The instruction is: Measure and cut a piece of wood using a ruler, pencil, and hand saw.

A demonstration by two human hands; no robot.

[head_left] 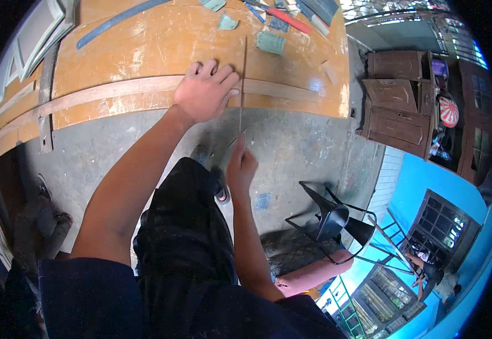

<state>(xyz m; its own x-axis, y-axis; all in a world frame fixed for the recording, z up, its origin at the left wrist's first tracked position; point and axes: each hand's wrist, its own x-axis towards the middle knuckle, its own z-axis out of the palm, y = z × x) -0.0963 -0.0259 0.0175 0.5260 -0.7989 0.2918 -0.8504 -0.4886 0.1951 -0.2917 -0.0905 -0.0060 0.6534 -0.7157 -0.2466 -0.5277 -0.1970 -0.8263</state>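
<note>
A long, thin wooden strip [116,90] lies along the near edge of a worn yellow-brown table. My left hand [205,91] bears down on it, fingers bent over its far side, thumb toward the blade. Right beside that thumb, a thin saw blade [244,70], seen edge-on, crosses the strip and runs back past the table edge. My right hand [242,169] is closed in front of the table at the near end of the saw; the handle is hidden in the fist. Where the blade meets the wood, the depth of any cut cannot be made out.
Green sandpaper pieces [270,43] and a red-handled tool [289,20] lie on the table [161,48]. White frames [34,42] are stacked at far left. A black chair [331,221] and dark wooden cabinet [398,96] stand to the right. Another person's legs [40,226] show at left.
</note>
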